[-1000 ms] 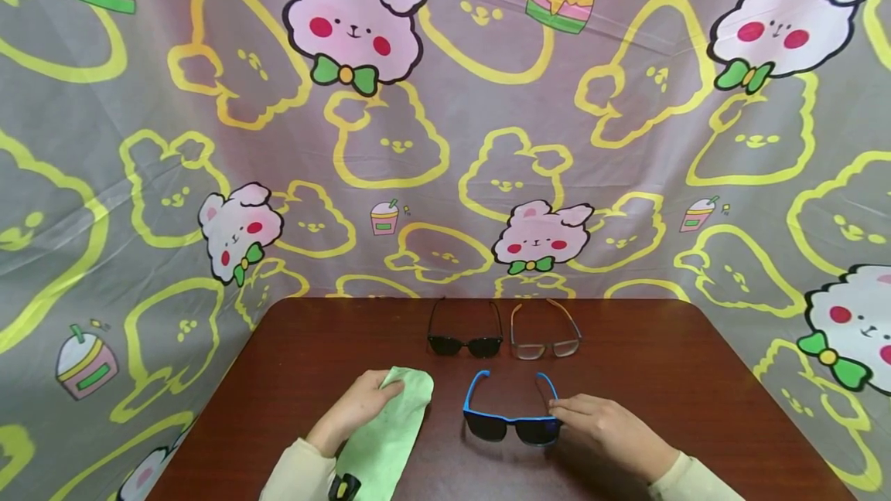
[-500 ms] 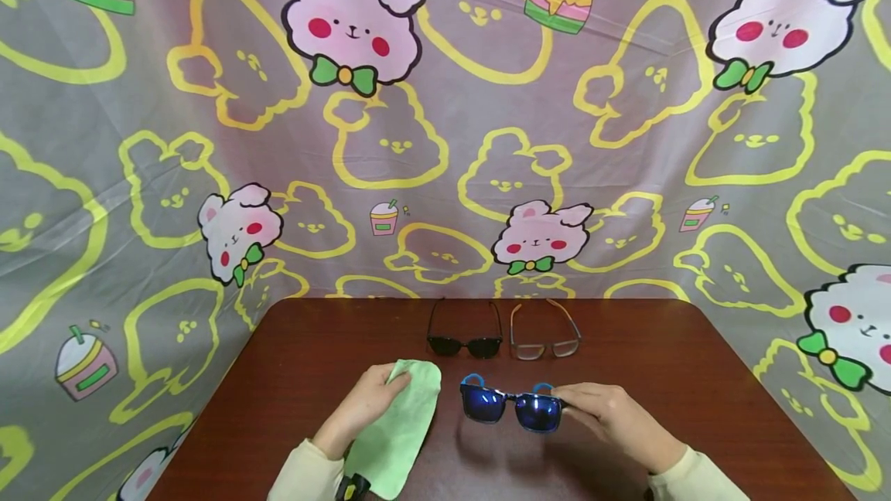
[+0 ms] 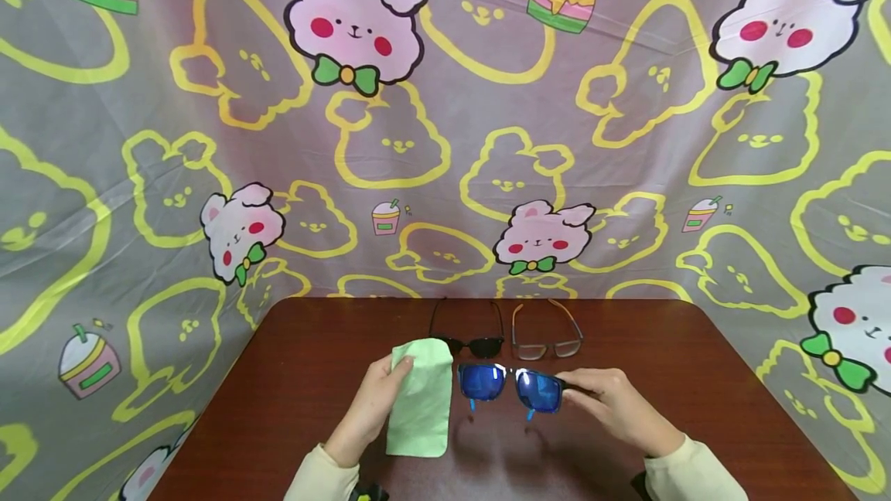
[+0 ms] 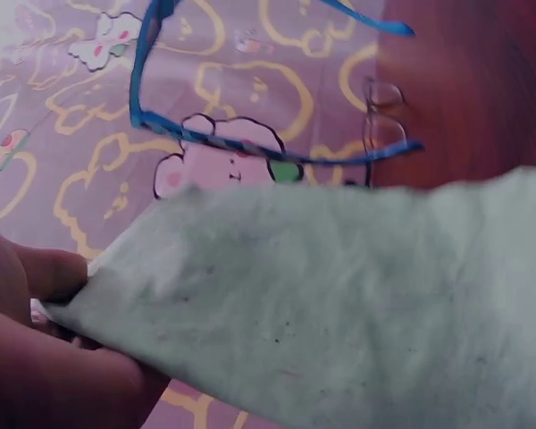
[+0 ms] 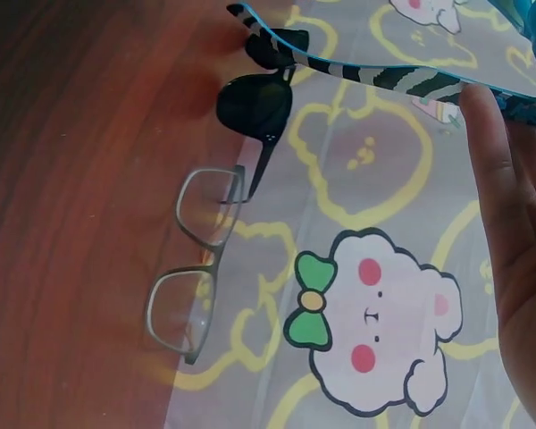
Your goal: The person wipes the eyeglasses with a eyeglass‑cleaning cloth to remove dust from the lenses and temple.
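Pinching sunglasses (image 3: pixel 524 383) near one hinge, likely sparing the lenses (image 3: pixel 483 383), the right hand (image 3: pixel 616 408) faces the left hand (image 3: pixel 371 406), closed on green cloth (image 3: pixel 421 408).

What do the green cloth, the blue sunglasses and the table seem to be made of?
Green cloth: matt, soft fabric, perhaps microfibre; it ripples and wrinkles softly.
Blue sunglasses: probably plastic, judging by the blue-edged, zebra-striped earpiece; lenses glossy and mirror-like, glass or plastic, I can't tell.
Table: wood or wood-look laminate; reddish-brown grain, slight sheen.
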`<state>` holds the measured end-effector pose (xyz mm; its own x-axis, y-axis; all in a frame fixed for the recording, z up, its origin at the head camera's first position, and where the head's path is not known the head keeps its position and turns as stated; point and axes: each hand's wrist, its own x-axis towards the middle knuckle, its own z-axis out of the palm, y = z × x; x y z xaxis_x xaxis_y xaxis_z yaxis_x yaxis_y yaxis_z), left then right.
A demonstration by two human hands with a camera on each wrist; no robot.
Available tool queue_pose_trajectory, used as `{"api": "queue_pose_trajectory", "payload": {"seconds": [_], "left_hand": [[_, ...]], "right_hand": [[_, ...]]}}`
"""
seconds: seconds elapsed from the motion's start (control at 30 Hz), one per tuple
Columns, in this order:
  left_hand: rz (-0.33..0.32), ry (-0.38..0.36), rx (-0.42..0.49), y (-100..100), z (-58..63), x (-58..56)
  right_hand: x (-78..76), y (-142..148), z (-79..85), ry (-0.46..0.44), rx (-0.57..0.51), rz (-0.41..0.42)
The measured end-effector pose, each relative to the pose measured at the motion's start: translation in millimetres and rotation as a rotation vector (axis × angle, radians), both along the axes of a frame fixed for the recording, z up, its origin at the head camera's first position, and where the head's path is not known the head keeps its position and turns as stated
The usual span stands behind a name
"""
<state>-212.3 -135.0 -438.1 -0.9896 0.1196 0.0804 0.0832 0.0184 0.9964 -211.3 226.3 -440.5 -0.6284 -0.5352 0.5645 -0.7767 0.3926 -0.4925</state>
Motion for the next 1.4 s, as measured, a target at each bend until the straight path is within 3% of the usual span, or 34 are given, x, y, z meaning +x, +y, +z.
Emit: {"api": "queue_pose_trajectory", "payload": {"seconds": [0.2,0.4,0.57,0.67,0.8,0.93,1.13,1.27,1.4], "left_hand": [[-0.041,-0.020,0.120,9,7.5,4.8],[-0.055,0.079,0.048,24,15.4,12.2],[-0.094,0.284,-0.094,37,11.5,14.2],[-0.073,0.419,-0.231,41,7.7,13.7],[-0.060,0.501,-0.374,43,5.1,15.6],[-0.057,0.586,-0.441,45,4.1,17.1],[0.017,0.894,-0.634,49,-0.4,14.4],[0.048,1.052,-0.689,50,-3.2,13.6],[0.056,1.124,-0.712,51,-4.8,14.1]], "right_hand": [[-2.0,-4,10.4,-0.086,0.008,-0.009],[-4.9,-8,14.7,-0.158,0.005,0.004],[-5.9,-9,13.5,-0.171,-0.008,-0.028],[-6.2,-9,13.7,-0.170,-0.018,-0.041],[-5.8,-9,16.7,-0.175,-0.025,-0.047],[-4.9,-10,22.0,-0.200,-0.025,-0.057],[-2.4,-10,28.5,-0.198,-0.025,-0.081],[5.2,-15,37.9,-0.179,-0.033,-0.067],[9.8,-18,42.3,-0.168,-0.044,-0.056]]}}
